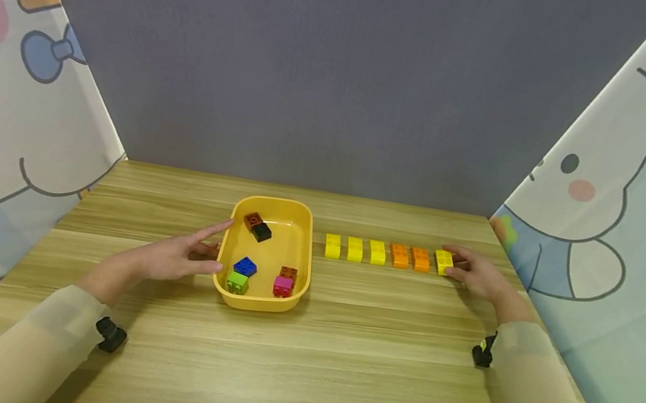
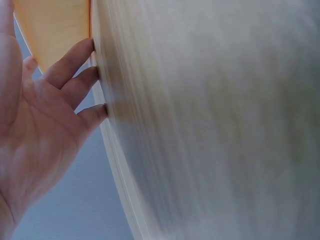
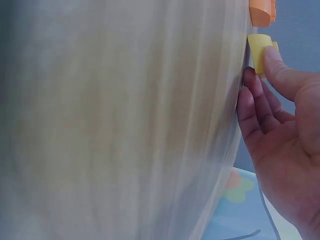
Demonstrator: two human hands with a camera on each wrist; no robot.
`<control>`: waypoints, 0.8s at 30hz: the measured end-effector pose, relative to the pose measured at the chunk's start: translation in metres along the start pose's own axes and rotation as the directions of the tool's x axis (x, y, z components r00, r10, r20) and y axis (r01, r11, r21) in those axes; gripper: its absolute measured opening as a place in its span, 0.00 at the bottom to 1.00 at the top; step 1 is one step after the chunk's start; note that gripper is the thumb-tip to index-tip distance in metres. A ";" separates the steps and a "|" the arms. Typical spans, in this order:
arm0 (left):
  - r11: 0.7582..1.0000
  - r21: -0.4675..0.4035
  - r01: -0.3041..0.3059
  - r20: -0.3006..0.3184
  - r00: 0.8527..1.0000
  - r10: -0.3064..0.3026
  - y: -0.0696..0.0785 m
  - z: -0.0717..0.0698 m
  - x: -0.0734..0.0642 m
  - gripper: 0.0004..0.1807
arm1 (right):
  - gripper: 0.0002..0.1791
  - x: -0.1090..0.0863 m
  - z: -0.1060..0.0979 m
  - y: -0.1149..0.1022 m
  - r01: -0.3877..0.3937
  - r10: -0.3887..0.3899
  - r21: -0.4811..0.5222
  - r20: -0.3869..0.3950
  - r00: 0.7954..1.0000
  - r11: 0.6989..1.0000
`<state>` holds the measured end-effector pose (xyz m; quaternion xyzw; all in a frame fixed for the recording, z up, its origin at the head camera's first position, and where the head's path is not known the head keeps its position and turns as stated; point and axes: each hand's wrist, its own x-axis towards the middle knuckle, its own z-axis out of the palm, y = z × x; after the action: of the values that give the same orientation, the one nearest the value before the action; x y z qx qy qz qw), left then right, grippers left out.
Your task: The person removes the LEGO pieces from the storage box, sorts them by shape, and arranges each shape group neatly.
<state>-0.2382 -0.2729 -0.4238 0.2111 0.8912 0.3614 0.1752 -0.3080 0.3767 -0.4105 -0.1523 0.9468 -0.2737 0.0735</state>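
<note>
My right hand point(image 1: 481, 276) pinches a yellow toy brick point(image 1: 443, 261) between thumb and fingers at the right end of a row. In the right wrist view the thumb lies on this brick point(image 3: 259, 52), slightly tilted, with the other fingertips low by the table. Beside it in the row are two orange bricks point(image 1: 399, 256), then three more yellow ones point(image 1: 355, 250). My left hand point(image 1: 173, 256) rests at the left side of a yellow plastic tray point(image 1: 259, 305), thumb and index finger spread along its rim. In the left wrist view, its other fingertips reach the tabletop.
Inside the tray lie several bricks: a brown point(image 1: 253, 219) and a black one point(image 1: 261, 232) at the back, blue point(image 1: 245, 266) and lime green point(image 1: 237, 282) at front left, pink point(image 1: 283, 287) at front right. A grey panel point(image 1: 320, 71) stands behind the wooden table point(image 1: 291, 383).
</note>
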 end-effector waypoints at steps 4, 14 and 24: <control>1.000 -0.003 -0.010 0.005 1.000 0.010 0.002 0.000 0.000 0.52 | 0.31 0.001 -0.001 -0.002 0.020 -0.020 -0.016 0.003 1.000 1.000; 1.000 -0.014 -0.006 0.006 1.000 0.007 0.004 -0.001 -0.001 0.53 | 0.28 0.003 0.000 0.000 0.087 -0.087 -0.045 -0.006 0.996 0.995; 1.000 0.001 0.001 0.004 1.000 -0.001 0.002 0.000 0.000 0.52 | 0.30 0.000 -0.001 -0.003 0.070 -0.070 -0.023 0.017 0.997 0.997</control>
<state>-0.2377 -0.2718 -0.4219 0.2112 0.8912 0.3603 0.1770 -0.3080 0.3751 -0.4081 -0.1886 0.9434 -0.2636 0.0699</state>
